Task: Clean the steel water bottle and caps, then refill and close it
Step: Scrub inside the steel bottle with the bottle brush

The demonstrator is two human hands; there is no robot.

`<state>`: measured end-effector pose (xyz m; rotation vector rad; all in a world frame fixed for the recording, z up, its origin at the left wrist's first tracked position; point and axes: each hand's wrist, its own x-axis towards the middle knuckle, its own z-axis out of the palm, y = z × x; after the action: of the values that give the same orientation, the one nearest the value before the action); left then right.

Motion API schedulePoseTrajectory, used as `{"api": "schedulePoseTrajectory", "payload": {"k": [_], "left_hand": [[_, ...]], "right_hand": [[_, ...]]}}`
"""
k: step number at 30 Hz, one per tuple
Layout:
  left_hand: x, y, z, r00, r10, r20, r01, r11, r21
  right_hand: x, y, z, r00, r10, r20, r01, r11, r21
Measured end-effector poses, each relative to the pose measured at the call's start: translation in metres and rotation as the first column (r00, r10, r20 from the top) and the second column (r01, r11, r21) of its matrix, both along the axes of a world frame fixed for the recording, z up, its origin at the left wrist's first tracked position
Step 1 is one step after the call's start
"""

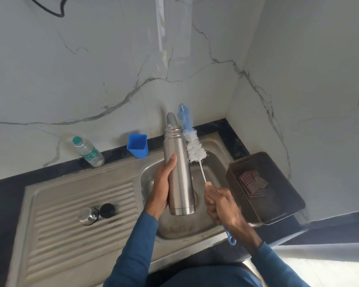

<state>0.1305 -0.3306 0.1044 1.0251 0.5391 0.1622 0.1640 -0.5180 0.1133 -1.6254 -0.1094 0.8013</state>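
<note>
**A:** Obs. 1, position of the steel bottle?

**B:** Held above the sink basin, near upright, base toward the person. Its neck sits just under the tap.

**A:** Appearance?

**B:** Brushed silver body, slim and cylindrical. There is a ridged band at the base and exposed screw threads at the neck. A few pale specks mark the upper right side; cannot tell whether they are droplets or foam.

**A:** Hands?

**B:** Left hand is wrapped round the bottle's mid-body, thumb lying up the front. Right hand is fisted on the thin stem of the bottle brush, and the blue handle end pokes out below the wrist. The white bristles, tipped blue, lie outside the bottle against its upper right side.

**A:** Caps?

**B:** Both are on the ribbed drainboard, well left of the bottle. The steel cap and black cap are touching or nearly so.

**A:** Surroundings?

**B:** A plastic water bottle and a blue cup stand at the back edge, by the marble wall. A brown basket is right of the basin.
</note>
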Motion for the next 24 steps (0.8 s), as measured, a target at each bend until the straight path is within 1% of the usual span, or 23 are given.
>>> {"api": "schedulePoseTrajectory", "payload": {"k": [2, 5, 7, 11, 14, 16, 17, 20, 21, 24], "left_hand": [[0.0, -0.001, 0.0, 0.999, -0.034, 0.008, 0.033, 0.999, 0.015], [0.002, -0.006, 0.001, 0.996, -0.086, 0.032, 0.084, 0.994, 0.065], [0.001, -0.009, 0.002, 0.99, -0.123, 0.063, 0.119, 0.991, 0.067], [-0.003, -0.008, 0.007, 0.991, -0.12, 0.065, 0.125, 0.989, -0.075], [-0.005, -0.004, 0.005, 0.992, -0.077, 0.104, 0.098, 0.972, -0.215], [-0.007, -0.006, 0.005, 0.994, -0.055, 0.091, 0.076, 0.966, -0.248], [-0.008, -0.008, 0.005, 0.995, -0.065, 0.08, 0.081, 0.972, -0.219], [-0.008, -0.016, 0.007, 0.986, -0.158, 0.047, 0.16, 0.985, -0.055], [-0.007, -0.018, 0.01, 0.984, -0.171, 0.043, 0.172, 0.985, -0.027], [-0.005, -0.018, 0.016, 0.992, -0.127, 0.006, 0.127, 0.991, -0.044]], "right_hand": [[0.005, 0.0, 0.004, 1.0, -0.022, 0.008, 0.022, 1.0, -0.014], [0.025, 0.01, 0.023, 0.994, -0.063, 0.085, 0.063, 0.998, -0.003], [0.035, 0.017, 0.034, 0.99, -0.063, 0.124, 0.062, 0.998, 0.016], [0.024, 0.014, 0.03, 0.991, -0.005, 0.13, 0.003, 1.0, 0.015], [0.002, -0.002, 0.011, 0.996, 0.046, 0.077, -0.045, 0.999, -0.018], [0.0, -0.007, 0.009, 0.998, 0.044, 0.052, -0.043, 0.999, -0.019], [0.003, -0.006, 0.012, 0.998, 0.034, 0.054, -0.033, 0.999, -0.022], [0.021, 0.007, 0.027, 0.995, -0.014, 0.098, 0.016, 1.0, -0.013], [0.027, 0.011, 0.03, 0.993, -0.022, 0.113, 0.022, 1.0, -0.002], [0.031, 0.011, 0.029, 0.993, -0.004, 0.118, 0.002, 1.0, 0.015]]}}
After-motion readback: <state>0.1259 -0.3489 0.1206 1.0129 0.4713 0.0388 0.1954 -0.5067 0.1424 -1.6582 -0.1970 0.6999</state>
